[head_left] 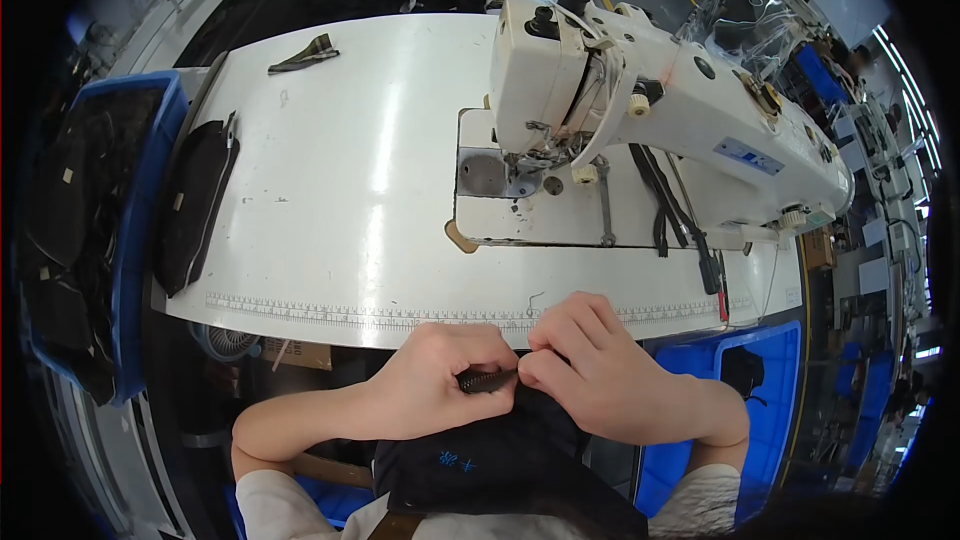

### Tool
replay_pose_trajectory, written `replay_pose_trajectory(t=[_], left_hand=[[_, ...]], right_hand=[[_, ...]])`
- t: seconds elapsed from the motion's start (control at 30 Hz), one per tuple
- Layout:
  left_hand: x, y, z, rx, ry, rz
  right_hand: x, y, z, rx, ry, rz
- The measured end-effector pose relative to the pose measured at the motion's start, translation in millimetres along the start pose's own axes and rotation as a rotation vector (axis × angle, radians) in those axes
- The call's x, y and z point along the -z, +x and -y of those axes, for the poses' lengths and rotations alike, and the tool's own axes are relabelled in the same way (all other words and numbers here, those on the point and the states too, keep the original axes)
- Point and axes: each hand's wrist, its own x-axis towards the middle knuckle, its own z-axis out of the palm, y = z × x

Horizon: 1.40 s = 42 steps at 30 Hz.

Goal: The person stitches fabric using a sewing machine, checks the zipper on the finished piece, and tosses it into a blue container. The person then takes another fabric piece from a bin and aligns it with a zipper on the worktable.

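Both hands are together at the front edge of the white sewing table (330, 180). My left hand (440, 380) is closed around a small dark ribbed piece (482, 381), which shows between thumb and fingers. Right beside it, my right hand (585, 365) pinches at the piece's right end, its fingertips nearly touching the left hand. What lies between the right fingertips is too small to tell. Below the hands is a dark apron (500, 460) with blue marks.
A white sewing machine (660, 90) stands at the right, with dark strips (660, 200) and a red-handled tool (722, 300) near it. A dark fabric piece (200, 205) lies at the left edge, a striped scrap (305, 55) behind. Blue bins (135, 230) flank the table.
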Motion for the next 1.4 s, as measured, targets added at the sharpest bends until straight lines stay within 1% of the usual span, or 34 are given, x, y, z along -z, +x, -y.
replay_pose_trajectory(t=[0.03,0.13,0.17,0.27,0.33,0.4,0.5,0.6,0.63,0.73,0.83,0.93,1.03,1.13,1.23,1.33,1.4], left_hand=[[-1,0,1,-0.009,0.021,-0.028],[-3,-3,5,0.213,-0.188,-0.084],[-4,-3,6,0.207,-0.228,-0.087],[-6,-3,4,0.205,-0.326,-0.086],[-5,-2,1,0.223,-0.361,-0.080],[-3,-2,0,0.162,-0.309,-0.074],[0,-3,2,0.090,-0.221,-0.057],[5,-5,1,0.039,-0.128,-0.047],[7,-5,0,0.021,-0.097,-0.047],[6,-8,4,0.033,-0.027,-0.045],[8,-11,10,0.023,-0.027,-0.026],[-1,-13,14,0.025,-0.164,-0.121],[-12,-15,13,-0.028,-0.163,-0.274],[-19,-18,18,-0.004,-0.310,-0.299],[-25,-15,22,-0.070,-0.377,-0.362],[-29,-15,21,-0.112,-0.269,-0.434],[-28,-14,22,-0.243,-0.080,-0.468]], right_hand=[[-4,-1,1,0.010,-0.065,-0.008],[-18,-12,19,0.129,-0.482,-0.221],[-22,-17,19,0.240,-0.607,-0.253],[-26,-22,8,0.250,-0.572,-0.338],[-22,-22,10,0.062,-0.296,-0.341],[-22,-18,8,-0.088,-0.067,-0.379],[-10,-11,3,-0.165,0.277,-0.329],[-13,-13,1,-0.327,0.682,-0.219],[-14,-14,-2,-0.271,0.611,-0.190],[-23,-17,1,-0.195,0.464,-0.237],[-29,-20,0,0.023,0.125,-0.301],[-23,-19,4,0.166,-0.089,-0.382],[-31,-21,3,0.277,-0.283,-0.489],[-40,-26,1,0.305,-0.302,-0.581],[-35,-21,6,0.095,-0.057,-0.605],[-27,-15,14,-0.141,0.165,-0.571],[-25,-13,18,-0.341,0.433,-0.553]])
